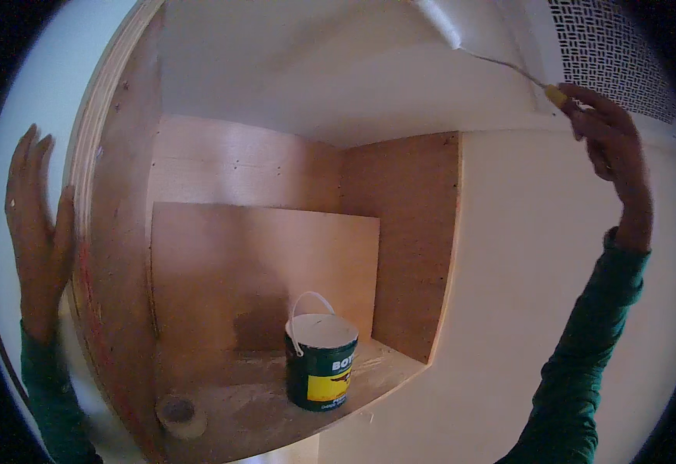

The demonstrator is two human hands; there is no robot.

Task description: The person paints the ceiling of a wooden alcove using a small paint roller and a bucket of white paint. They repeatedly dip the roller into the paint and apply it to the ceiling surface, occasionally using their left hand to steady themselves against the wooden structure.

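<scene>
My right hand [612, 147] is raised at the upper right and grips the yellow handle of a paint roller [462, 35]. Its thin metal shaft runs up and left to a white roller sleeve that lies against the white ceiling of a plywood niche. My left hand [37, 224] rests flat, fingers up, on the pale wall beside the niche's left plywood edge [94, 193]. It holds nothing. Both arms wear green sleeves.
A green and yellow paint bucket [321, 359] with a white lid and white bail stands on the niche's dusty shelf. A roll of tape [181, 415] lies at the shelf's front left. A loose plywood sheet [260, 263] leans at the back. A perforated white vent panel [612, 50] is at upper right.
</scene>
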